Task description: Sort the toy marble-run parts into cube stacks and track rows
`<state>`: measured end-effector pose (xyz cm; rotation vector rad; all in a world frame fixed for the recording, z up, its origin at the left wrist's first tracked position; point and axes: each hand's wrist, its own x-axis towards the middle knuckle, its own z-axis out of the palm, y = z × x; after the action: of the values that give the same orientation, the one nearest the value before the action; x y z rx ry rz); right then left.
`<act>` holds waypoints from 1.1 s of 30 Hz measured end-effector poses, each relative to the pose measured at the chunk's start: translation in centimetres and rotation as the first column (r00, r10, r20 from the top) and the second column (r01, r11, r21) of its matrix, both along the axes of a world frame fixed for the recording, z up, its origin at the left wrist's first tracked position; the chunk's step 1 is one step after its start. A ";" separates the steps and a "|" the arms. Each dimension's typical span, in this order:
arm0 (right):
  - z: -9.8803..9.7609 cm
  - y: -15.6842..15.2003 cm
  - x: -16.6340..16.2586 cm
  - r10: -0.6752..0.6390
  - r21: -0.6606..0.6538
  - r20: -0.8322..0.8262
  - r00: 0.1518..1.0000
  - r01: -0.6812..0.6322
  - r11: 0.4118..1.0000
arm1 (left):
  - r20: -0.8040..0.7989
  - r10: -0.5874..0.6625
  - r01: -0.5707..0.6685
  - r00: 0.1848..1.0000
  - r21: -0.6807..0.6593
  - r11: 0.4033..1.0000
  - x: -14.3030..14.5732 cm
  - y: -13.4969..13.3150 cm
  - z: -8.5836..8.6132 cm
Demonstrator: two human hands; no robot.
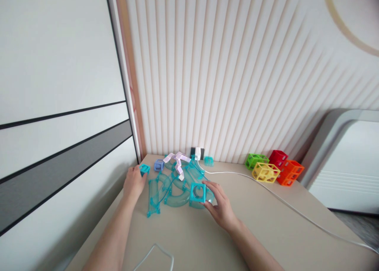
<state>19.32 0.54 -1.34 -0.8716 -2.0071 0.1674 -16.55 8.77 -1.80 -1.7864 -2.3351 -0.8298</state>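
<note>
My left hand (134,183) is closed on a small teal cube piece (145,168) at the left end of a pile of clear teal curved track pieces (168,188) on the beige table (266,227). At the pile's front right, my right hand (220,206) grips a teal square frame piece (197,192) with fingers and thumb. Pale pink and white connector pieces (177,160) and a blue cube (158,165) lie at the back of the pile. Another small teal cube (209,160) sits near the wall.
Green (256,160), yellow (265,172), red (278,157) and orange (289,172) open cube frames stand at the back right. A white charger (197,153) is plugged in at the ribbed wall; its cable (284,204) runs across the table to the right. A clear piece (155,257) lies near the front edge.
</note>
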 end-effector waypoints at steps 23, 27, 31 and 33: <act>1.4 1.6 -1.3 -0.316 -0.397 -0.757 0.572 -0.018 0.918 | 0.836 -0.507 0.538 -0.210 0.532 0.654 17.0 -9.8 3.0; 1.2 1.8 -1.0 -0.400 -0.479 -0.772 0.495 -0.038 0.877 | 0.866 -0.325 0.584 -0.380 0.497 0.642 17.6 -9.9 1.6; 0.5 2.2 -0.7 -0.435 -0.516 -0.813 0.386 -0.135 0.846 | 0.891 -0.266 0.595 -0.367 0.445 0.670 17.8 -9.7 1.3; 0.4 2.4 -0.8 -0.440 -0.518 -0.833 0.336 -0.192 0.834 | 0.897 -0.296 0.590 -0.328 0.439 0.677 17.8 -9.7 1.5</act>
<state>18.57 2.91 -0.98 -0.9383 -0.7034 0.9767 1.28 -0.94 -0.30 -2.8221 -1.7175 -3.2835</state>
